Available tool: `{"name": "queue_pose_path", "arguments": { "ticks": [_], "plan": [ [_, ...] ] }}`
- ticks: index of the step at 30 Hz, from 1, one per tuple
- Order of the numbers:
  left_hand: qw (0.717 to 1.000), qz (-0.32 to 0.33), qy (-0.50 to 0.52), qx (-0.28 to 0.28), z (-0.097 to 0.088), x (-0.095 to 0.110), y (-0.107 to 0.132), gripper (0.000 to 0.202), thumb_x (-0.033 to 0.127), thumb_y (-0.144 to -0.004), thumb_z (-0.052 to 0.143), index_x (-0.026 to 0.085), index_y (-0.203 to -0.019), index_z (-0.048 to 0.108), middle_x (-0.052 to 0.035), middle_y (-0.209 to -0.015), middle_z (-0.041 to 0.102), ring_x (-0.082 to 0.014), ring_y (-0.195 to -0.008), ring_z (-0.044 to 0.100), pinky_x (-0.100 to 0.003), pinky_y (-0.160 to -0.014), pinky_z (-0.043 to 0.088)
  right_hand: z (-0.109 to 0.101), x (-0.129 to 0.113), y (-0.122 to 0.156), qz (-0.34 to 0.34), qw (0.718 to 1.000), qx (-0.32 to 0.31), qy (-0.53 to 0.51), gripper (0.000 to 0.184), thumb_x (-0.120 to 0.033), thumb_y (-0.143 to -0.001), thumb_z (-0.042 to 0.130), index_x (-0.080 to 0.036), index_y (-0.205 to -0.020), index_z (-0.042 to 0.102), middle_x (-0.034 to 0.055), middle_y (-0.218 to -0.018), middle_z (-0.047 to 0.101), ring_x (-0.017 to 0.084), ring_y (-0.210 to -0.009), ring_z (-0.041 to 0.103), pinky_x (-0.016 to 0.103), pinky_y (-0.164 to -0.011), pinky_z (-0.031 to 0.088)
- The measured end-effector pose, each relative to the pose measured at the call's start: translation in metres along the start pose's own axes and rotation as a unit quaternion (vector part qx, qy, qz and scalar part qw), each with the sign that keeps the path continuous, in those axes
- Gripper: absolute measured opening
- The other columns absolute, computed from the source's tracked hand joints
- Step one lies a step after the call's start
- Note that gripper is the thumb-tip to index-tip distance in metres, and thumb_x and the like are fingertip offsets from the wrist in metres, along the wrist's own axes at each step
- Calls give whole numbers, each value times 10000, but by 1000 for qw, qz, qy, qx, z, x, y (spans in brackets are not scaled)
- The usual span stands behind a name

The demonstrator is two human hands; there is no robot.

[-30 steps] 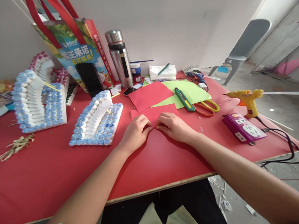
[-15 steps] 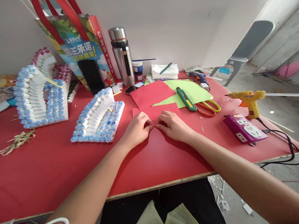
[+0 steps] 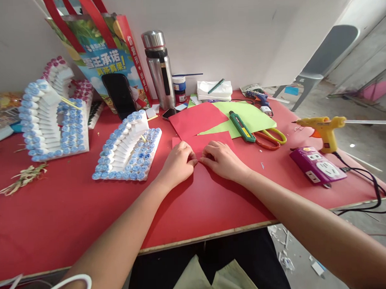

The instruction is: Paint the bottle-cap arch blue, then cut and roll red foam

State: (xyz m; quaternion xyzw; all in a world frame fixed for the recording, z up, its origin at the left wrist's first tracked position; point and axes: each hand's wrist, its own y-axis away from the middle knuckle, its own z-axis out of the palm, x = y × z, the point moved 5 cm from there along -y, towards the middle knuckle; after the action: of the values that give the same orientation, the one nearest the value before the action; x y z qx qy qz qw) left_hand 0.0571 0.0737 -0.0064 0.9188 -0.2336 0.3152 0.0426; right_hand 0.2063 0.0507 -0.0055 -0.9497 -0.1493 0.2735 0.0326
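A sheet of red paper [image 3: 197, 141] lies on the red table in front of me, hard to tell from the tabletop where they meet. My left hand [image 3: 180, 163] is closed on its near edge, thumb and fingers pinched together. Close beside it, my right hand [image 3: 225, 159] pinches the same edge, its fingertips a small gap from the left ones. Both hands cover most of the sheet's lower part. Just beyond lie another red sheet [image 3: 198, 119] and a light green sheet [image 3: 258, 116], with a green utility knife [image 3: 241, 126] on the green one.
Orange-and-yellow scissors [image 3: 268, 143] lie right of the knife. At right are a yellow glue gun [image 3: 327, 132] and a purple power strip [image 3: 318, 166]. A blue-and-white stair-shaped model [image 3: 123, 152] stands left, a larger one [image 3: 40, 125] behind it. A steel thermos [image 3: 160, 75] and phone [image 3: 119, 96] stand at the back.
The camera view has shifted very slightly. Both hands stay at the red paper's near edge, with the fingertips barely moved.
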Motion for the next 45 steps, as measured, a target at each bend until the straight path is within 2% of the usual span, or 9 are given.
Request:
{"name": "queue_pose_path", "arguments": {
  "ticks": [5,16,30,45],
  "plan": [
    [1000,-14,-13,-5,-3,-1,0,122,193,-845,589,209,-728,561,-49,-997,584,-232,-991,570,-379,-877,485,0,-1,-2,9,1000,2,-3,172,-270,-916,634,-194,-779,565,46,-867,598,200,-835,548,312,-761,358],
    [999,-8,-29,-23,-9,-6,1,114,223,-860,573,207,-749,555,-45,-1002,573,-222,-966,581,-360,-833,480,2,1,-6,29,1000,6,5,332,-400,-912,671,-185,-700,535,31,-832,582,172,-783,510,294,-724,325],
    [995,-39,-75,-57,-28,-14,9,149,254,-870,566,203,-731,570,-14,-1012,578,-184,-881,576,-341,-795,444,2,0,-7,26,1000,9,-8,329,-374,-890,695,-186,-677,530,30,-814,574,171,-768,505,296,-718,330],
    [992,-50,-81,-86,-40,-23,12,138,264,-854,538,209,-736,586,-35,-996,580,-191,-849,591,-335,-731,461,2,1,-7,22,1000,10,-1,313,-380,-894,677,-189,-687,541,33,-825,578,173,-765,504,299,-717,332]
  ]
}}
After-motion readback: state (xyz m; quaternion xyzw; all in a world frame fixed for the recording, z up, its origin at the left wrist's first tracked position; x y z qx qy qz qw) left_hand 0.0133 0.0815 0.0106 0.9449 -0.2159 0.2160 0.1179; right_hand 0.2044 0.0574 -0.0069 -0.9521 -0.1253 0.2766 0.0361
